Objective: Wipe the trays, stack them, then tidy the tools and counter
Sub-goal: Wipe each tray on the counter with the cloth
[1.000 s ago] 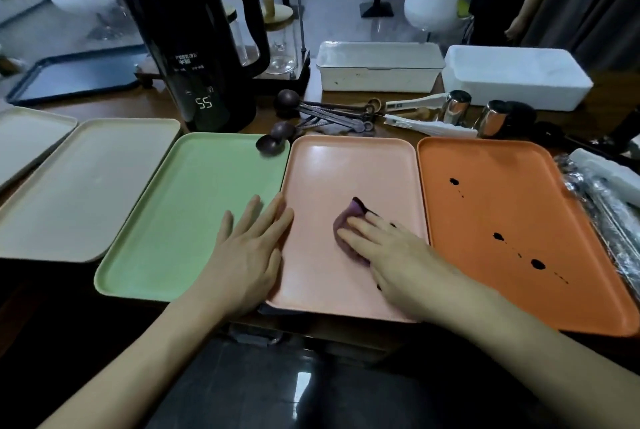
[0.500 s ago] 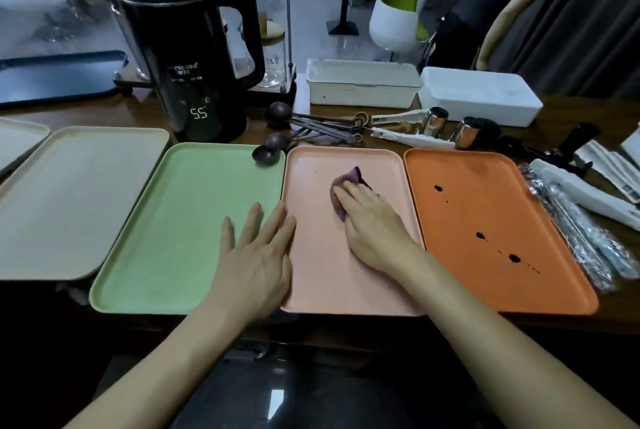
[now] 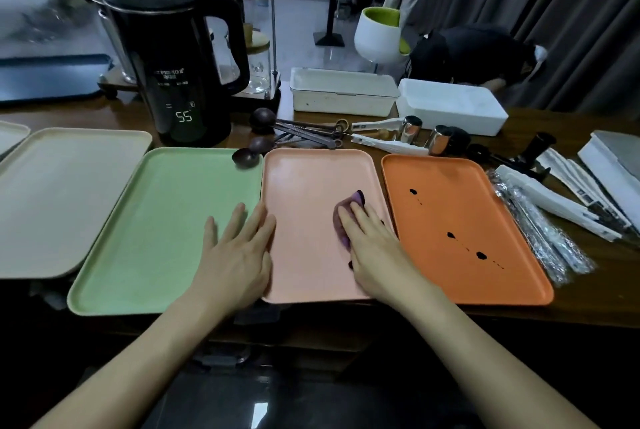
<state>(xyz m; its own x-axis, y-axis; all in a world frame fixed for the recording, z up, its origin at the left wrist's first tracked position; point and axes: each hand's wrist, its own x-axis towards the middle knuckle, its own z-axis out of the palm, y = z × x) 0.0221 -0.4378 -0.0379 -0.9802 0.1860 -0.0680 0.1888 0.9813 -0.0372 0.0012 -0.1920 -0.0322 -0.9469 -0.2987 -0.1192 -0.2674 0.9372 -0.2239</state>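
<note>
Several flat trays lie side by side along the counter's front edge: a beige tray (image 3: 62, 193), a green tray (image 3: 166, 213), a pink tray (image 3: 311, 179) and an orange tray (image 3: 450, 206) with dark spots on it. My right hand (image 3: 372, 245) presses a purple cloth (image 3: 348, 210) flat onto the right part of the pink tray, fingers straight. My left hand (image 3: 235, 255) rests flat with spread fingers across the seam between the green and pink trays.
A black kettle (image 3: 173, 75) reading 55 stands behind the green tray. Dark measuring spoons (image 3: 277, 137), white tongs and metal cups lie behind the pink tray. Two white bins (image 3: 343, 92) sit at the back. Wrapped utensils (image 3: 540, 238) lie right of the orange tray.
My right hand has slid the purple cloth toward the pink tray's right side. The left hand has stayed in place. The camera view has tilted up a little.
</note>
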